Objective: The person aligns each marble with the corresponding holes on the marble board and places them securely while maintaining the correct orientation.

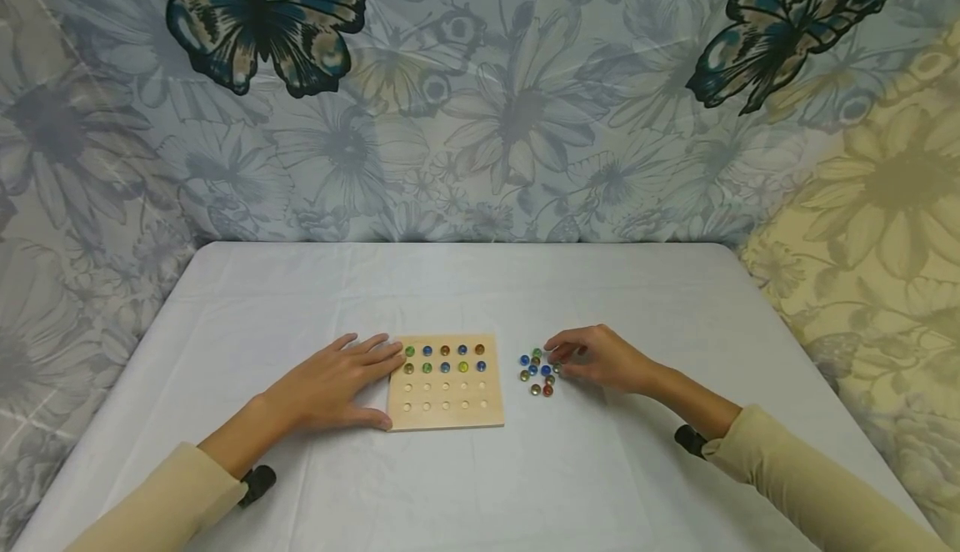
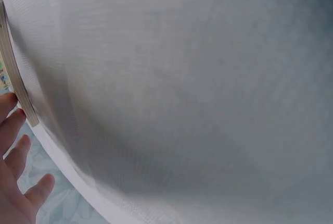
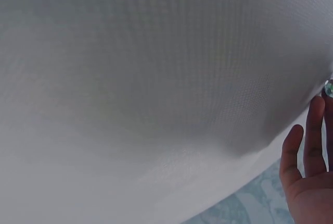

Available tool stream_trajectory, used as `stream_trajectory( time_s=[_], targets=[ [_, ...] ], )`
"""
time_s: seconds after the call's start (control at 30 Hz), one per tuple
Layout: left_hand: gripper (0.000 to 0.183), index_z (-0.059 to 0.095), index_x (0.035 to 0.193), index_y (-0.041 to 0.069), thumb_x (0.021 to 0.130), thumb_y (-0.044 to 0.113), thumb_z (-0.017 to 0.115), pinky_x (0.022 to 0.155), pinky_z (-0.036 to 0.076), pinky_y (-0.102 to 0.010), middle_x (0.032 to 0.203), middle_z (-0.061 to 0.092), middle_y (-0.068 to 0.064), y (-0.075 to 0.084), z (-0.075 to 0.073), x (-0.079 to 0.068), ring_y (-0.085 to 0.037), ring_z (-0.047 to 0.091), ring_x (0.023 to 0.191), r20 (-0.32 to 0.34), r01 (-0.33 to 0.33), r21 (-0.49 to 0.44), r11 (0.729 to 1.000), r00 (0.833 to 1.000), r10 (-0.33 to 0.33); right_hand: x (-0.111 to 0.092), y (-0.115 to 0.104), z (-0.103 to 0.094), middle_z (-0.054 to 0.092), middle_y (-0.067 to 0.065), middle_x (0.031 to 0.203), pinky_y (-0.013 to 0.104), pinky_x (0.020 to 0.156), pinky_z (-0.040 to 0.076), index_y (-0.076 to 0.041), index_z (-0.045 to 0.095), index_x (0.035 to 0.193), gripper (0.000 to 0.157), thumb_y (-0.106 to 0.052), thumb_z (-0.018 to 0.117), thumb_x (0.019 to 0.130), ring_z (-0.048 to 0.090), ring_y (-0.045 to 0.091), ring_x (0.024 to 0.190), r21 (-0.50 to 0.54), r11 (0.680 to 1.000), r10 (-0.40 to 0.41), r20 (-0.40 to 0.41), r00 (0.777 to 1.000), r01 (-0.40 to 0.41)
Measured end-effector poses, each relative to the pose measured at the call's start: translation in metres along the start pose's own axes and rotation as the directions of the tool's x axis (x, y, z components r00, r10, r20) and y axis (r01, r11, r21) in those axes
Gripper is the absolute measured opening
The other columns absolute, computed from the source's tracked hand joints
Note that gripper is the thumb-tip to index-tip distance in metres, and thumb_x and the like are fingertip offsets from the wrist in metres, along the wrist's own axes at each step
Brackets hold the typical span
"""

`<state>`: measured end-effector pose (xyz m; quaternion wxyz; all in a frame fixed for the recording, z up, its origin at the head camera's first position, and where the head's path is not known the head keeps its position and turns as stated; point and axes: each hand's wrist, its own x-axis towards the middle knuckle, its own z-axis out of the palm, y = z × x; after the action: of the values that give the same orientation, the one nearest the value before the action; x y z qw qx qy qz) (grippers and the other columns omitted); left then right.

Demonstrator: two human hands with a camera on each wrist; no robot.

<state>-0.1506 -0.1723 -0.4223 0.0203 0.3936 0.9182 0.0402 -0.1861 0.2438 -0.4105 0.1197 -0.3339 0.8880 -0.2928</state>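
Note:
A light wooden board (image 1: 446,419) with rows of round hollows lies flat on the white cloth. Coloured glass marbles fill its two far rows; the two near rows are bare. My left hand (image 1: 333,385) spans the board's left edge, fingers spread, fingertips at the far corner and thumb at the near one. In the left wrist view the board's side (image 2: 11,67) shows beside the fingertips. Just right of the board sits a loose group of marbles (image 1: 534,370). My right hand (image 1: 603,360) reaches in from the right and pinches a clear marble (image 3: 329,88) at its fingertips.
The white cloth (image 1: 450,285) covers the whole table. Behind it hangs fabric printed with flowers and butterflies (image 1: 258,14). Dark wrist cameras sit under the left sleeve (image 1: 258,484) and the right sleeve (image 1: 688,440).

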Motion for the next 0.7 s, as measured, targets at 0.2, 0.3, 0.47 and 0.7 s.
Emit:
stream_trajectory(
  time_s=[0.2, 0.3, 0.47, 0.7],
  targets=[
    [0.090, 0.035, 0.144, 0.019, 0.076, 0.077, 0.042, 0.108, 0.021, -0.049, 0.149, 0.029, 0.003, -0.0009, 0.0011, 0.0013, -0.020, 0.025, 0.137, 0.013, 0.004, 0.008, 1.000, 1.000, -0.004, 0.0011, 0.0008, 0.0007, 0.069, -0.004, 0.097, 0.035, 0.076, 0.051, -0.007, 0.064, 0.111, 0.033, -0.001, 0.070, 0.079, 0.064, 0.012, 0.089, -0.010, 1.000, 0.000, -0.002, 1.000, 0.000],
    [0.090, 0.035, 0.144, 0.019, 0.076, 0.078, 0.042, 0.108, 0.022, -0.049, 0.149, 0.029, 0.003, -0.0012, 0.0018, 0.0012, -0.020, 0.025, 0.137, 0.013, 0.005, 0.008, 1.000, 1.000, -0.005, 0.0019, 0.0010, 0.0012, 0.069, -0.004, 0.096, 0.035, 0.076, 0.051, -0.007, 0.064, 0.111, 0.033, -0.001, 0.070, 0.079, 0.064, 0.011, 0.089, -0.013, 1.000, -0.004, -0.005, 1.000, 0.003],
    [0.091, 0.034, 0.144, 0.018, 0.076, 0.078, 0.041, 0.108, 0.021, -0.048, 0.149, 0.028, 0.003, -0.0017, 0.0026, 0.0009, -0.020, 0.024, 0.137, 0.016, 0.006, 0.009, 1.000, 1.000, -0.006, 0.0033, 0.0005, 0.0017, 0.069, -0.004, 0.096, 0.034, 0.077, 0.051, -0.007, 0.064, 0.110, 0.032, 0.000, 0.070, 0.079, 0.064, 0.011, 0.089, -0.013, 1.000, 0.001, -0.008, 1.000, -0.002],
    [0.091, 0.035, 0.144, 0.017, 0.076, 0.078, 0.041, 0.108, 0.020, -0.048, 0.150, 0.028, 0.002, -0.0018, 0.0024, 0.0008, -0.020, 0.024, 0.137, 0.015, 0.001, 0.009, 1.000, 1.000, -0.001, 0.0047, 0.0002, 0.0024, 0.069, -0.004, 0.096, 0.034, 0.077, 0.051, -0.007, 0.065, 0.108, 0.030, 0.000, 0.070, 0.079, 0.064, 0.010, 0.089, -0.008, 1.000, -0.004, -0.010, 1.000, 0.004]
  ],
)
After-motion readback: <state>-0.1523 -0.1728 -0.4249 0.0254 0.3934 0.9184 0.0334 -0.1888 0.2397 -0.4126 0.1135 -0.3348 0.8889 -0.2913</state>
